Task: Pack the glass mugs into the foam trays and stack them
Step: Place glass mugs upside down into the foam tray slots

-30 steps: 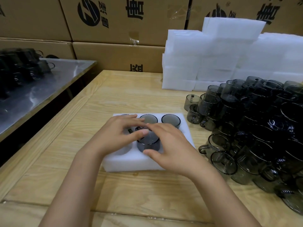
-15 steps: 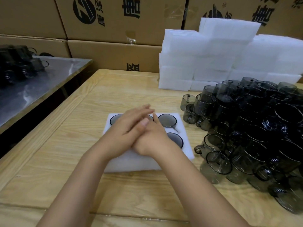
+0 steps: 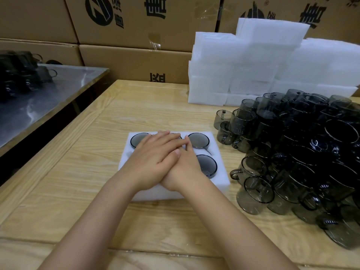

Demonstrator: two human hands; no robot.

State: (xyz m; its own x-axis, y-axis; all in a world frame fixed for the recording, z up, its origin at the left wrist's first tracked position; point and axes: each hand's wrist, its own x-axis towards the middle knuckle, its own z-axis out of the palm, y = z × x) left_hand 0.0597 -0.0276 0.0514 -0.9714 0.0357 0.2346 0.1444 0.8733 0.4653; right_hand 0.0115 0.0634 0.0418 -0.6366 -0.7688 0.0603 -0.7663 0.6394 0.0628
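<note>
A white foam tray [image 3: 221,184] lies in the middle of the wooden table with smoky glass mugs sunk in its holes; the mug at its back right [image 3: 198,140], one at the front right [image 3: 207,165] and one at the back left [image 3: 136,139] show. My right hand [image 3: 185,170] lies flat on the tray's middle. My left hand [image 3: 153,158] lies flat on top of it, fingers straight, pressing down. What is under the hands is hidden. A big heap of loose glass mugs [image 3: 303,152] lies to the right.
Stacks of white foam trays [image 3: 263,65] stand at the back of the wooden table [image 3: 78,182]. Cardboard boxes [image 3: 136,20] form a wall behind. A steel table [image 3: 39,98] at the left carries more dark mugs [image 3: 17,73].
A second ago both hands were fitting a mug into the tray's front middle hole. Since then they have stacked flat, left over right, on top of it; the mug is sunk and hidden.
</note>
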